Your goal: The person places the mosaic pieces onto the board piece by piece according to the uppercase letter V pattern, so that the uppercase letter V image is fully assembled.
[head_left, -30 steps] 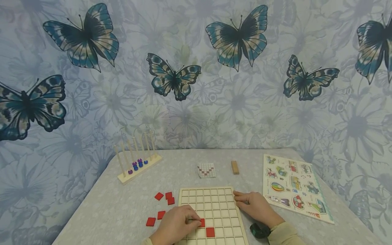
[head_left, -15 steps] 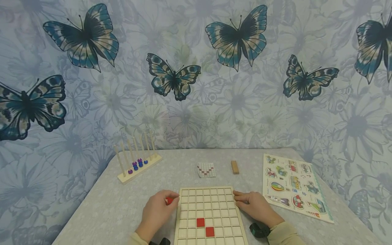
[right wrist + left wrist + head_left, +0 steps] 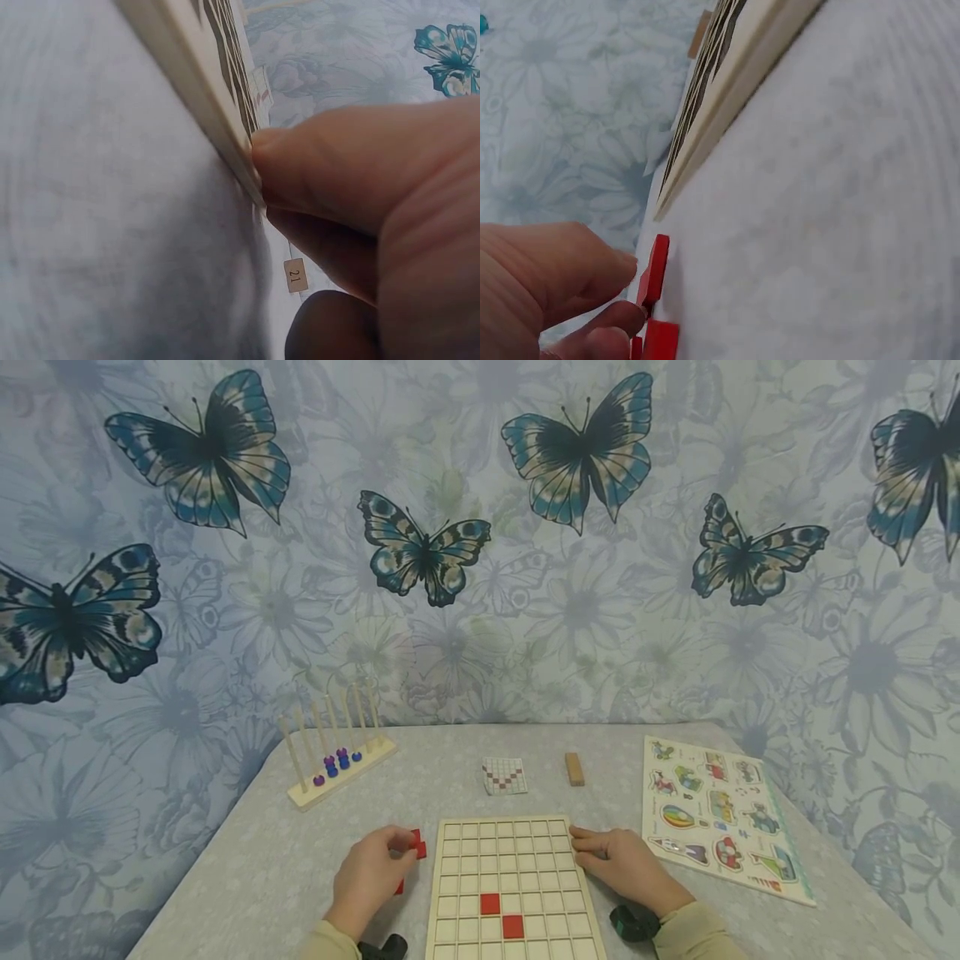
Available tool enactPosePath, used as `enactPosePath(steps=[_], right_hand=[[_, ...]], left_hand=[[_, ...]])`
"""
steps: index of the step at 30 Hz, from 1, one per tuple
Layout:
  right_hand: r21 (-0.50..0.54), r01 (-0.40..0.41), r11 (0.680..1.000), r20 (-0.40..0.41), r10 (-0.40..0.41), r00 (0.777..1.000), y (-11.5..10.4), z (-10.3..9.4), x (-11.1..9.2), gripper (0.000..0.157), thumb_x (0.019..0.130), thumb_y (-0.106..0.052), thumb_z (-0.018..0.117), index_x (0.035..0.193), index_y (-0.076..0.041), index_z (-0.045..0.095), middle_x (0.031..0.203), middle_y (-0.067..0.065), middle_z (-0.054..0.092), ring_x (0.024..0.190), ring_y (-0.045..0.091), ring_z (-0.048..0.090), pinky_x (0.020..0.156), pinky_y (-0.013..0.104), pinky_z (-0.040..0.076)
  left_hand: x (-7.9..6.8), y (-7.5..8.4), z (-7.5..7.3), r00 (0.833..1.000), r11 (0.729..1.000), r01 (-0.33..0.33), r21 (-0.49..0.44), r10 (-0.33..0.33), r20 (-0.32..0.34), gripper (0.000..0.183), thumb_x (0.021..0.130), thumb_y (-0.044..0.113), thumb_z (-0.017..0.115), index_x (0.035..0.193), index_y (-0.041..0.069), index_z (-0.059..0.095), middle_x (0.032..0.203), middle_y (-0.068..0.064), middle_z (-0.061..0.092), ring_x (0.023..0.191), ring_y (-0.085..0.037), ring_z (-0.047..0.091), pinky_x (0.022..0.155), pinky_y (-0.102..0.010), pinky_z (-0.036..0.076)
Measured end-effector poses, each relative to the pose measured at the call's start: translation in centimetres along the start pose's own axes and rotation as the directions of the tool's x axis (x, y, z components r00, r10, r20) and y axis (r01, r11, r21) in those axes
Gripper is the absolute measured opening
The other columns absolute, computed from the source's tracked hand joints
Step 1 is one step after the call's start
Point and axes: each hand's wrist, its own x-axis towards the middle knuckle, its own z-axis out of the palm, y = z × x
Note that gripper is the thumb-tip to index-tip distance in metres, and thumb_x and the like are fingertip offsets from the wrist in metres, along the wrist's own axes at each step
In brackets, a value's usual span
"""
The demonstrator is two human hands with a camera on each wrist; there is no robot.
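Two red squares (image 3: 490, 904) are in, more wait; right hand (image 3: 624, 868) touches the board (image 3: 552, 883), fingers straight; can't tell if left hand (image 3: 369, 875) pinches

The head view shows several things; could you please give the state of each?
Grid board: flat, two red tiles seated
Loose red tiles: partly hidden by left hand
Right hand: touching grid board
Peg rack: upright, partly beaded
Pattern card: face up
Wooden block: lying down
Picture board: flat

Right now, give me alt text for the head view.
A person's left hand is at loose red tiles beside a wooden grid board bearing two more, while the right hand touches the board's edge. Around it are a bead rack, card, block and picture puzzle.
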Motion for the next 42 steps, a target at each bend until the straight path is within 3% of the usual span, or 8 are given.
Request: enactPosePath(steps=[6, 9, 13, 16, 26, 35, 42], right_hand=[[0.017, 0.005, 1.0, 0.014, -0.005, 1.0, -0.3, 0.0, 0.0, 0.033, 0.098, -0.032, 0.071, 0.123, -0.011, 0.076, 0.139, 0.004, 0.066, 0.127, 0.038, 0.062, 0.1, 0.055, 0.049], [0.02, -0.012, 1.0, 0.028, 0.012, 1.0, -0.3, 0.0, -0.2, 0.034, 0.097, -0.033, 0.071, 0.122, -0.011, 0.076, 0.139, 0.004, 0.066, 0.127, 0.038, 0.062, 0.101, 0.055, 0.049], [0.018, -0.033, 0.999, 0.039, 0.033, 0.999, -0.1, 0.2, -0.6, 0.035, 0.097, -0.035, 0.071, 0.122, -0.011, 0.076, 0.139, 0.002, 0.066, 0.126, 0.036, 0.063, 0.101, 0.055, 0.049], [0.021, -0.032, 0.999, 0.037, 0.031, 0.999, 0.0, 0.4, -0.6, 0.035, 0.097, -0.036, 0.071, 0.123, -0.013, 0.076, 0.14, 0.002, 0.066, 0.126, 0.034, 0.064, 0.1, 0.053, 0.051], [0.036, -0.056, 0.998, 0.04, 0.055, 0.998, -0.1, 0.2, -0.6, 0.037, 0.097, -0.038, 0.07, 0.125, -0.013, 0.075, 0.141, 0.002, 0.065, 0.128, 0.035, 0.062, 0.1, 0.055, 0.051], [0.039, -0.061, 0.997, 0.038, 0.059, 0.998, -0.4, -0.1, -0.4, 0.038, 0.097, -0.038, 0.071, 0.124, -0.013, 0.076, 0.14, 0.001, 0.065, 0.128, 0.036, 0.062, 0.1, 0.056, 0.049], [0.03, -0.05, 0.998, 0.032, 0.049, 0.998, -0.4, -0.1, -0.2, 0.038, 0.097, -0.039, 0.071, 0.125, -0.014, 0.075, 0.141, 0.0, 0.065, 0.129, 0.036, 0.062, 0.101, 0.057, 0.049]], left_hand=[[0.0, -0.6, 0.8, 1.0, 0.999, -0.022, -0.037, 0.021, -0.022, 0.021, 0.083, 0.024, 0.081, 0.103, 0.02, 0.076, 0.105, 0.002, 0.075, 0.063, -0.011, 0.06, 0.055, -0.032, 0.045], [-0.2, -0.8, 1.3, 0.998, 0.999, -0.05, -0.005, 0.049, -0.048, 0.022, 0.083, 0.027, 0.082, 0.103, 0.022, 0.077, 0.105, 0.003, 0.073, 0.068, -0.011, 0.063, 0.057, -0.033, 0.046], [-0.4, -0.9, 2.0, 0.993, 0.994, -0.093, 0.06, 0.097, -0.068, 0.023, 0.082, 0.03, 0.084, 0.102, 0.023, 0.078, 0.099, 0.004, 0.069, 0.076, -0.01, 0.057, 0.06, -0.032, 0.044], [-0.5, -0.8, 2.1, 0.991, 0.992, -0.11, 0.067, 0.115, -0.072, 0.022, 0.081, 0.028, 0.086, 0.101, 0.021, 0.078, 0.095, 0.004, 0.068, 0.07, -0.011, 0.051, 0.057, -0.031, 0.041], [-0.2, -0.1, 1.8, 0.992, 0.991, -0.092, 0.098, 0.099, -0.073, 0.024, 0.081, 0.036, 0.086, 0.099, 0.022, 0.079, 0.094, 0.005, 0.068, 0.072, -0.009, 0.055, 0.061, -0.033, 0.047], [-0.1, 0.0, 1.7, 0.989, 0.988, -0.109, 0.108, 0.119, -0.087, 0.019, 0.082, 0.029, 0.082, 0.099, 0.021, 0.079, 0.094, 0.004, 0.067, 0.067, -0.01, 0.051, 0.056, -0.031, 0.041], [-0.2, -0.2, 1.2, 0.987, 0.983, -0.09, 0.161, 0.11, -0.115, 0.025, 0.081, 0.029, 0.08, 0.105, 0.021, 0.08, 0.096, 0.002, 0.067, 0.065, -0.012, 0.051, 0.052, -0.032, 0.041]])
